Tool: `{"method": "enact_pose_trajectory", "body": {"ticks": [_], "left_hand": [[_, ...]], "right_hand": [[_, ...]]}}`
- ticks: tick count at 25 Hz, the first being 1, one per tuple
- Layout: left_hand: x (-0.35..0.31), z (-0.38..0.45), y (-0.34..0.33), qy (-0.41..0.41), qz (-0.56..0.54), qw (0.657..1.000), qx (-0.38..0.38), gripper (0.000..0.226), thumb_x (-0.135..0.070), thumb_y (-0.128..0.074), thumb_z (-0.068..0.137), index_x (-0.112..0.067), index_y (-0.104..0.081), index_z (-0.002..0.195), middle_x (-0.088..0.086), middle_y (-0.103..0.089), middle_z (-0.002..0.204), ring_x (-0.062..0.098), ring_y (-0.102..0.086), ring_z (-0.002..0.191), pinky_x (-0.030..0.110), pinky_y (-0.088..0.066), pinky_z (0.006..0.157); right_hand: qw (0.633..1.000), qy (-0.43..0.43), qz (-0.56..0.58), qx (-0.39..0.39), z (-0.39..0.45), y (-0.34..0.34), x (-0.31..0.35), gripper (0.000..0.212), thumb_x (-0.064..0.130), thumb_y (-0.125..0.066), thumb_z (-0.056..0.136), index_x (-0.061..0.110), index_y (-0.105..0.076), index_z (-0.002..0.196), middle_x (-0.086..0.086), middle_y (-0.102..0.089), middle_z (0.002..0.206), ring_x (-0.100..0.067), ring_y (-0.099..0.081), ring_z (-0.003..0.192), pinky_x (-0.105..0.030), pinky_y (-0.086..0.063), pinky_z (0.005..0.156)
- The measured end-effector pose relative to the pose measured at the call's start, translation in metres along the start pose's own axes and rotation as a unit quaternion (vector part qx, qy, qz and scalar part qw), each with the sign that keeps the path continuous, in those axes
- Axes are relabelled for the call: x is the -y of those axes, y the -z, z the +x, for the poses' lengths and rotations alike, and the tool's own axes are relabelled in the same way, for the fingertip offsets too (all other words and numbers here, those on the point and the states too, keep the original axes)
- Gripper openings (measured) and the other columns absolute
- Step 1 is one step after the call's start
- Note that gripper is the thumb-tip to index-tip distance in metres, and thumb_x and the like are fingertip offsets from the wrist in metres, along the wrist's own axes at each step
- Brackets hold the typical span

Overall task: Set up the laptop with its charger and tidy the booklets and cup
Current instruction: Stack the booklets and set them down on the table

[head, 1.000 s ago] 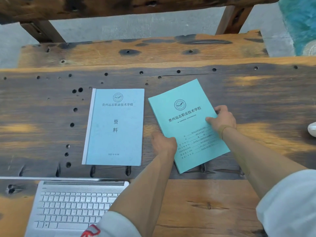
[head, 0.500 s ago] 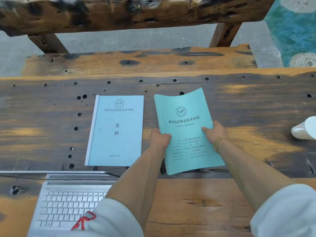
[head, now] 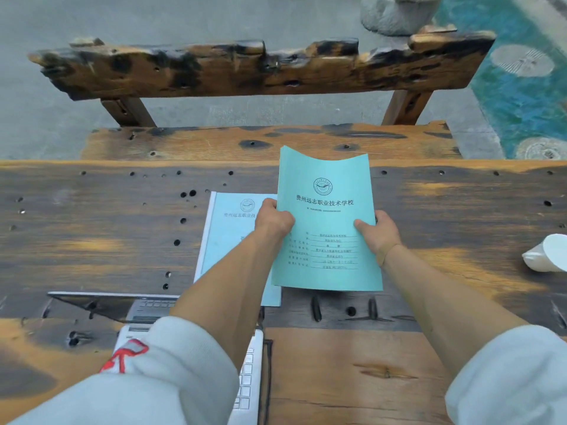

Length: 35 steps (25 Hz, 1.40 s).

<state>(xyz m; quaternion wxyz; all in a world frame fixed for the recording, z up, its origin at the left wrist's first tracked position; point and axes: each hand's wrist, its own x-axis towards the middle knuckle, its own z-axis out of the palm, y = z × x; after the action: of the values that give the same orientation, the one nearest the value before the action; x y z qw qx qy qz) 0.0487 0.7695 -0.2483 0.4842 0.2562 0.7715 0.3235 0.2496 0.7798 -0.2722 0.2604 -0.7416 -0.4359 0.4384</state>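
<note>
Both hands — left hand (head: 274, 220), right hand (head: 378, 233) — grip the teal booklet (head: 326, 222) by its side edges, lifted off the tabletop (head: 92, 240). Lower it square onto the pale blue booklet (head: 228, 240) — align the spines, keep corners flush.

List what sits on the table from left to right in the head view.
laptop → pale blue booklet → left hand → teal booklet → right hand → white cup, lying on its side at the right edge.
</note>
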Motion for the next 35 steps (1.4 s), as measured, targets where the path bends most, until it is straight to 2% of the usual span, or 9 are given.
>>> {"method": "enact_pose_trajectory", "body": {"ticks": [5, 11, 18, 21, 23, 26, 28, 30, 35], "left_hand": [[-0.012, 0.031, 0.073, 0.032, 0.084, 0.996, 0.029, 0.031, 0.004, -0.054, 0.09, -0.006, -0.05, 0.119, 0.016, -0.062, 0.117, 0.034, -0.063, 0.103, 0.044, -0.054, 0.081], [0.002, 0.071, 0.133, 0.107, 0.22, 0.968, 0.062, 0.017, 0.004, -0.047, 0.096, -0.002, -0.056, 0.109, 0.016, -0.066, 0.101, 0.03, -0.062, 0.084, 0.046, -0.054, 0.072], [0.045, 0.112, 0.144, 0.183, 0.335, 0.917, 0.115, 0.024, -0.002, -0.041, 0.1, -0.001, -0.053, 0.121, 0.016, -0.063, 0.116, 0.031, -0.064, 0.099, 0.045, -0.054, 0.083], [0.057, 0.123, 0.142, 0.178, 0.374, 0.902, 0.123, 0.031, -0.002, -0.044, 0.1, 0.005, -0.048, 0.129, 0.024, -0.062, 0.124, 0.037, -0.064, 0.111, 0.05, -0.053, 0.093], [0.061, 0.128, 0.14, 0.164, 0.393, 0.897, 0.118, 0.031, -0.001, -0.046, 0.098, 0.007, -0.048, 0.128, 0.027, -0.062, 0.123, 0.039, -0.065, 0.109, 0.05, -0.053, 0.093], [0.063, 0.129, 0.133, 0.14, 0.414, 0.893, 0.105, 0.042, -0.004, -0.054, 0.096, 0.006, -0.038, 0.133, 0.025, -0.058, 0.127, 0.039, -0.064, 0.11, 0.049, -0.054, 0.093], [0.065, 0.13, 0.134, 0.156, 0.356, 0.917, 0.09, 0.07, -0.007, -0.067, 0.088, -0.005, -0.02, 0.14, 0.022, -0.054, 0.128, 0.039, -0.061, 0.109, 0.051, -0.053, 0.092], [0.067, 0.134, 0.14, 0.17, 0.284, 0.94, 0.078, 0.083, -0.01, -0.077, 0.081, -0.01, -0.02, 0.142, 0.02, -0.055, 0.128, 0.037, -0.059, 0.11, 0.052, -0.051, 0.094], [0.069, 0.138, 0.155, 0.193, 0.21, 0.951, 0.115, 0.043, -0.012, -0.078, 0.081, -0.008, -0.06, 0.12, 0.011, -0.07, 0.112, 0.031, -0.067, 0.101, 0.046, -0.054, 0.091]], "right_hand": [[0.996, -0.007, -0.018, 0.092, -0.003, -0.053, 0.034, 0.034, 0.013, -0.061, 0.09, 0.009, -0.049, 0.122, -0.01, -0.063, 0.116, -0.026, -0.061, 0.095, -0.036, -0.05, 0.083], [0.986, -0.024, -0.05, 0.156, -0.002, -0.128, 0.039, 0.034, 0.007, -0.064, 0.087, 0.003, -0.051, 0.119, -0.015, -0.064, 0.121, -0.031, -0.062, 0.108, -0.044, -0.05, 0.096], [0.979, -0.073, -0.1, 0.16, 0.004, -0.186, 0.011, 0.035, 0.011, -0.066, 0.085, 0.008, -0.058, 0.119, -0.012, -0.066, 0.12, -0.03, -0.062, 0.107, -0.038, -0.051, 0.093], [0.977, -0.061, -0.155, 0.134, 0.002, -0.196, 0.0, 0.035, 0.012, -0.063, 0.084, 0.009, -0.056, 0.119, -0.01, -0.065, 0.117, -0.028, -0.061, 0.096, -0.031, -0.047, 0.076], [0.975, -0.07, -0.19, 0.096, -0.001, -0.2, -0.003, 0.033, 0.013, -0.058, 0.084, 0.008, -0.053, 0.117, -0.01, -0.057, 0.121, -0.029, -0.055, 0.091, -0.03, -0.043, 0.07], [0.966, -0.104, -0.227, 0.062, -0.004, -0.207, -0.003, 0.038, 0.011, -0.053, 0.085, 0.006, -0.045, 0.122, -0.011, -0.035, 0.13, -0.033, -0.044, 0.111, -0.034, -0.039, 0.078], [0.974, -0.123, -0.179, 0.069, -0.005, -0.212, 0.0, 0.046, 0.009, -0.055, 0.085, 0.007, -0.036, 0.128, -0.015, -0.035, 0.134, -0.037, -0.045, 0.117, -0.037, -0.042, 0.088], [0.977, -0.131, -0.146, 0.08, -0.004, -0.213, 0.0, 0.059, 0.013, -0.065, 0.082, 0.009, -0.032, 0.13, -0.018, -0.04, 0.135, -0.039, -0.047, 0.119, -0.042, -0.044, 0.098], [0.973, -0.192, -0.059, 0.115, 0.009, -0.206, -0.003, 0.076, 0.023, -0.08, 0.074, 0.001, -0.039, 0.134, -0.017, -0.05, 0.136, -0.036, -0.054, 0.119, -0.047, -0.047, 0.1]]}}
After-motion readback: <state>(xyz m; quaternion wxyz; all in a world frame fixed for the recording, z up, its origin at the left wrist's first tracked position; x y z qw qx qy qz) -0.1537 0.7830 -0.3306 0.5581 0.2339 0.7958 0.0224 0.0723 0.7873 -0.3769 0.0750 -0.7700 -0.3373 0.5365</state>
